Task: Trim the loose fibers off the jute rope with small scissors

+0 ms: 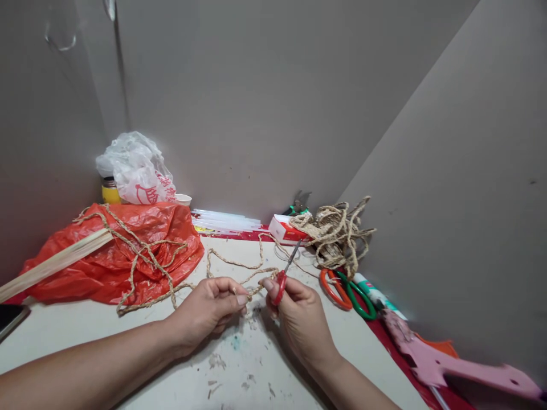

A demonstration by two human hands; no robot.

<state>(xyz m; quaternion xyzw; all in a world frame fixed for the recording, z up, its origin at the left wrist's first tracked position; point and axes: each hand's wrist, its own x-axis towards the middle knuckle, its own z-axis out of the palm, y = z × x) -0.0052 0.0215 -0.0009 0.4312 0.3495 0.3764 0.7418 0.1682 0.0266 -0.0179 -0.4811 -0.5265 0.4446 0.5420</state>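
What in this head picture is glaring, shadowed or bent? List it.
Head view: glare whitens the clear sticks by the back wall; soft shadow lies under the left hand and right hand; the wide lens bends the walls; the pink cutout at the edge looks stretched.

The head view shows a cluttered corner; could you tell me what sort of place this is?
Probably a small craft bench in a plain-walled corner: tangled jute twine, spare scissors and a pink glue gun surround the hands, which hold twine and small red scissors.

Head camera, looking forward-down, close over table (128, 341) corner.
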